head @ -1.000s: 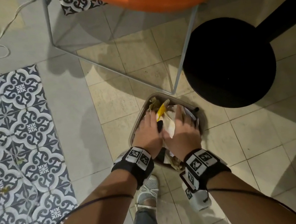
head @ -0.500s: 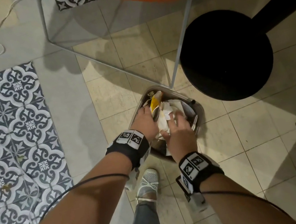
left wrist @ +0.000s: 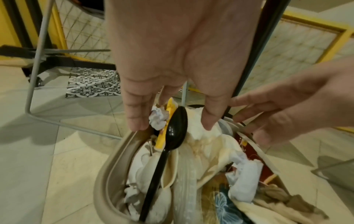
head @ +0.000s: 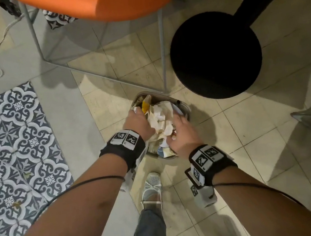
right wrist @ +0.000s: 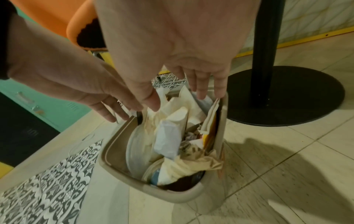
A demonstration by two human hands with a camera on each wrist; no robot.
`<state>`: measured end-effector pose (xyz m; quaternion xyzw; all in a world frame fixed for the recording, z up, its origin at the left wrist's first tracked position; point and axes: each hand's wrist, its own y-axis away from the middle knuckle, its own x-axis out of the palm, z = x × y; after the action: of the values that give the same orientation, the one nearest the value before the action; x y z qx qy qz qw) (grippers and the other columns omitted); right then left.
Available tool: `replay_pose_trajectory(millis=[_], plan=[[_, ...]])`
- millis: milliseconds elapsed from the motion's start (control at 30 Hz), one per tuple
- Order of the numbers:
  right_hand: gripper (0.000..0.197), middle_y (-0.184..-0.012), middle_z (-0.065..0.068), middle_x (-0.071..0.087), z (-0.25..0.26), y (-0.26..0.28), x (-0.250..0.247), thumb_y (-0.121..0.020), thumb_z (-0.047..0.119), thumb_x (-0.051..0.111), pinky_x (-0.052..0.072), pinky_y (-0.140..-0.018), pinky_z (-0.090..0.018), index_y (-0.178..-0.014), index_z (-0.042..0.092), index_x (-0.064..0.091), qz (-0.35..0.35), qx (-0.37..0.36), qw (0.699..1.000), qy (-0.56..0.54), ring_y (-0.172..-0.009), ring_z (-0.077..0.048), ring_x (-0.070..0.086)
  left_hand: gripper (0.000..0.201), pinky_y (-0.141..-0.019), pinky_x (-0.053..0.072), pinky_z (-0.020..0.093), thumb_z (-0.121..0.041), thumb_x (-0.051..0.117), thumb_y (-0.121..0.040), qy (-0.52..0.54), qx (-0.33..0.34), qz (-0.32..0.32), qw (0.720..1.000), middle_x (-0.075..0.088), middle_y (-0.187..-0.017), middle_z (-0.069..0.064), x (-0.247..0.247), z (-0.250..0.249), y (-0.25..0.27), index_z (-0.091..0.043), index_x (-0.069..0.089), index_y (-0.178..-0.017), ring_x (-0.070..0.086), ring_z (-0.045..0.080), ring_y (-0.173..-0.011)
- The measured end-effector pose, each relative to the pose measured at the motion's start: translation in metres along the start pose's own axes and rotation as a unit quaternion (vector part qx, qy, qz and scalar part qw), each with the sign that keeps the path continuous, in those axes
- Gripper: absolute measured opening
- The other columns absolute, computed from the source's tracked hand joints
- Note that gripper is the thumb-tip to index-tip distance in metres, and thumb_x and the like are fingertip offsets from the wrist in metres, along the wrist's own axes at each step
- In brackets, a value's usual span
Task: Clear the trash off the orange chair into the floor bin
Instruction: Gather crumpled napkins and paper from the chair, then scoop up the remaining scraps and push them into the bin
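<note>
A: Risk first: floor bin (head: pixel 184 107) packed above the rim, so top layer likely to spill onto the tiles if pressed off-centre or if hands lift fast. Black spoon (left wrist: pixel 170 145) standing on end, leaning on the wall; could flip out.

B: Noted. Also light bin, may tip toward the black pedestal base (head: pixel 215 54) under a sideways push. Hand state?

A: Left hand (head: pixel 138 123) released, fingers straight, tips on crumpled white paper (head: pixel 160 120) at the left rim; nothing grasped. Right hand (head: pixel 182 134) likewise released, fingers extended over the right rim, resting on the wad.

B: Contents?

A: Crumpled paper and napkins, yellow wrapper (left wrist: pixel 162 136), spoon, folded white packet (right wrist: pixel 168 141), flat printed card against the wall, something blue low down. Trash in the bin, on the floor just beside the orange chair (head: pixel 113 1) leg. Visible part of the seat bare; rest out of view.
</note>
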<state>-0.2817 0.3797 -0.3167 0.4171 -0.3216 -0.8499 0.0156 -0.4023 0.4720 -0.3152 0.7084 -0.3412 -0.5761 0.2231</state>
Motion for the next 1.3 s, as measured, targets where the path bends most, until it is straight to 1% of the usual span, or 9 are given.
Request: replay_pose_trajectory(millis=[267, 467, 567, 800, 933, 1033, 1100, 1200, 1300], plan=[[0.073, -0.153, -0.005, 0.027, -0.053, 0.081, -0.068, -0.09, 0.021, 0.059, 0.034, -0.111, -0.039, -0.15, 0.024, 0.019, -0.046, 0.034, 0.992, -0.115, -0.138, -0.023, 0.032, 0.051, -0.108, 0.031, 0.043, -0.034, 0.05, -0.09, -0.19, 0.056, -0.011, 0.98, 0.041, -0.137, 0.019, -0.002, -0.084, 0.072, -0.009, 0.043, -0.134, 0.041, 0.033, -0.128], [0.056, -0.139, -0.005, 0.045, -0.161, 0.175, -0.133, -0.088, 0.01, 0.057, 0.035, -0.106, -0.027, -0.141, 0.02, 0.041, -0.221, 0.027, 0.953, -0.203, -0.129, -0.019, 0.043, 0.031, -0.087, 0.049, 0.035, -0.025, 0.048, -0.091, -0.05, 0.271, -0.058, 0.96, 0.066, -0.116, 0.009, 0.058, -0.231, 0.168, -0.015, 0.06, -0.118, 0.061, 0.03, -0.105], [0.043, -0.12, -0.01, 0.058, -0.236, 0.234, -0.167, -0.084, 0.012, 0.052, 0.04, -0.095, -0.023, -0.127, 0.014, 0.057, -0.353, 0.027, 0.912, -0.209, -0.112, -0.022, 0.054, 0.025, -0.079, 0.044, 0.022, -0.022, 0.051, -0.09, 0.021, 0.352, -0.051, 0.934, 0.069, -0.11, 0.001, 0.101, -0.312, 0.224, -0.02, 0.065, -0.111, 0.063, 0.02, -0.093], [0.032, -0.107, -0.016, 0.061, -0.423, 0.379, -0.227, -0.076, 0.009, 0.056, 0.043, -0.089, -0.033, -0.104, 0.012, 0.07, -0.483, 0.164, 0.848, -0.148, -0.1, -0.033, 0.058, 0.024, -0.078, 0.048, 0.024, -0.024, 0.052, -0.093, 0.027, 0.426, 0.023, 0.904, 0.07, -0.105, 0.004, 0.207, -0.473, 0.321, -0.017, 0.066, -0.11, 0.063, 0.021, -0.088], [0.033, -0.114, -0.012, 0.058, -0.5, 0.452, -0.236, -0.081, 0.031, 0.064, 0.048, -0.088, -0.042, -0.11, 0.015, 0.062, -0.413, 0.342, 0.824, -0.184, -0.105, -0.034, 0.055, 0.028, -0.052, 0.042, 0.013, -0.028, 0.046, -0.097, -0.01, 0.437, 0.088, 0.895, 0.067, -0.083, 0.006, 0.261, -0.529, 0.357, -0.012, 0.068, -0.105, 0.057, 0.014, -0.064], [0.058, -0.129, -0.008, 0.045, -0.526, 0.48, -0.216, -0.079, 0.05, 0.065, 0.043, -0.097, -0.043, -0.13, 0.03, 0.049, -0.209, 0.351, 0.91, -0.069, -0.118, -0.031, 0.046, 0.023, -0.069, 0.039, 0.021, -0.022, 0.049, -0.096, -0.031, 0.441, 0.096, 0.892, 0.066, -0.095, 0.003, 0.293, -0.552, 0.371, -0.013, 0.067, -0.107, 0.056, 0.014, -0.08], [0.069, -0.141, -0.006, 0.035, -0.537, 0.486, -0.195, -0.076, 0.057, 0.066, 0.036, -0.104, -0.047, -0.137, 0.036, 0.041, -0.146, 0.342, 0.926, -0.065, -0.127, -0.031, 0.038, 0.022, -0.076, 0.039, 0.022, -0.02, 0.05, -0.095, -0.053, 0.439, 0.094, 0.892, 0.068, -0.102, 0.002, 0.309, -0.564, 0.373, -0.014, 0.068, -0.107, 0.061, 0.017, -0.092], [0.054, -0.148, -0.007, 0.028, -0.55, 0.486, -0.176, -0.084, 0.04, 0.065, 0.029, -0.11, -0.048, -0.134, 0.031, 0.046, -0.176, 0.316, 0.919, -0.155, -0.134, -0.032, 0.029, 0.023, -0.077, 0.037, 0.019, -0.02, 0.049, -0.095, -0.08, 0.44, 0.085, 0.89, 0.068, -0.112, 0.003, 0.318, -0.582, 0.373, -0.015, 0.068, -0.107, 0.062, 0.02, -0.103], [0.021, -0.144, -0.014, 0.039, -0.557, 0.483, -0.177, -0.088, 0.007, 0.06, 0.043, -0.098, -0.04, -0.108, 0.01, 0.065, -0.248, 0.255, 0.91, -0.215, -0.124, -0.036, 0.046, 0.025, -0.075, 0.04, 0.022, -0.022, 0.047, -0.096, -0.097, 0.443, 0.069, 0.889, 0.067, -0.113, 0.006, 0.319, -0.604, 0.368, -0.013, 0.067, -0.108, 0.062, 0.023, -0.1]])
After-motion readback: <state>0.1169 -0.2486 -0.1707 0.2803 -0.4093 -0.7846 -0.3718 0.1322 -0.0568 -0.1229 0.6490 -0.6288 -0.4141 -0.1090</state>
